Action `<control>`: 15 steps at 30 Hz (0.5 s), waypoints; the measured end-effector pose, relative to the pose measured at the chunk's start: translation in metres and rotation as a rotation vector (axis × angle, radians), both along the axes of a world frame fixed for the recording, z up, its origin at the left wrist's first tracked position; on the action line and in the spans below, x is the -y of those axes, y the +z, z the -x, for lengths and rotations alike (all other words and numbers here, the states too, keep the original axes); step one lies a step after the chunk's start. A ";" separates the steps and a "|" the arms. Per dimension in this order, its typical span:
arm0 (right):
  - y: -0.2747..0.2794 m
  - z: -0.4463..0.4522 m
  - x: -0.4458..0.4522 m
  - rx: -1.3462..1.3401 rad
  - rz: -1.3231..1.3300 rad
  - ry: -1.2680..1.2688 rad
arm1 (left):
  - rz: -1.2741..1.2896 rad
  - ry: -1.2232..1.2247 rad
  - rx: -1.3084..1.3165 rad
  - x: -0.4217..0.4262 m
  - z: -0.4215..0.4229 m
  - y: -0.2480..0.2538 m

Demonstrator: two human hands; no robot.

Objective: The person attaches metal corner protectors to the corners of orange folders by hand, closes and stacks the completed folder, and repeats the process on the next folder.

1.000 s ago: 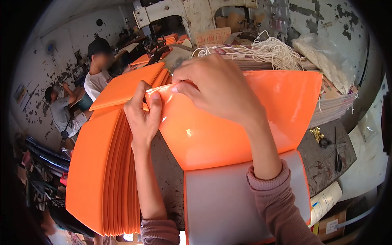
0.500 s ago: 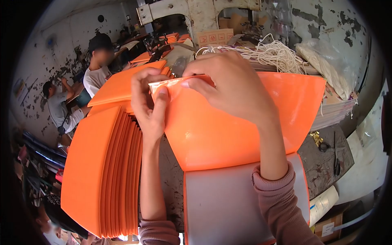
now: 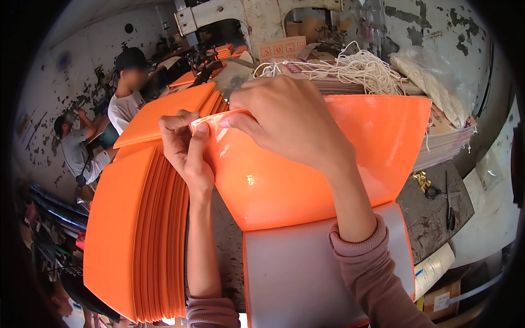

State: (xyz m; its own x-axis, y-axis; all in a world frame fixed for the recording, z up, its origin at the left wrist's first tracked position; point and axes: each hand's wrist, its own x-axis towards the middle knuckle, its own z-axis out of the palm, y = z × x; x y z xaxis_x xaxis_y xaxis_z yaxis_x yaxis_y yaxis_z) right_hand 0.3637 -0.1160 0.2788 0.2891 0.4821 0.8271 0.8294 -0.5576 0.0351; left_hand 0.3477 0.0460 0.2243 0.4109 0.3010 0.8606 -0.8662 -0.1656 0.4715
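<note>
Pinching an orange cover's (image 3: 273, 180) raised upper edge, thumbs against fingers, the left hand (image 3: 188, 154) holds the corner, the right hand (image 3: 292, 121) a spot just along; tabletop (image 3: 231, 246) shows between cover and folder stack (image 3: 156, 224).

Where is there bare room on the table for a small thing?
Bare table shows right of the open orange cover, up to the scissors; a narrow strip lies between cover and left forearm. Crowded: the left, with orange stack, and the back, with white cord.
</note>
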 end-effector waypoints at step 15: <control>0.002 -0.001 0.000 0.002 -0.044 -0.008 | 0.038 -0.022 -0.082 0.001 -0.001 -0.005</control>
State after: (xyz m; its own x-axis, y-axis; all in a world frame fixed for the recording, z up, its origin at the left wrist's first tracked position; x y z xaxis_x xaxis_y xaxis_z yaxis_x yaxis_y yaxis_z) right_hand 0.3645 -0.1162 0.2805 0.2912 0.4428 0.8480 0.8247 -0.5654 0.0121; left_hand 0.3486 0.0449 0.2193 0.4865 0.3228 0.8119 -0.8275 -0.1277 0.5467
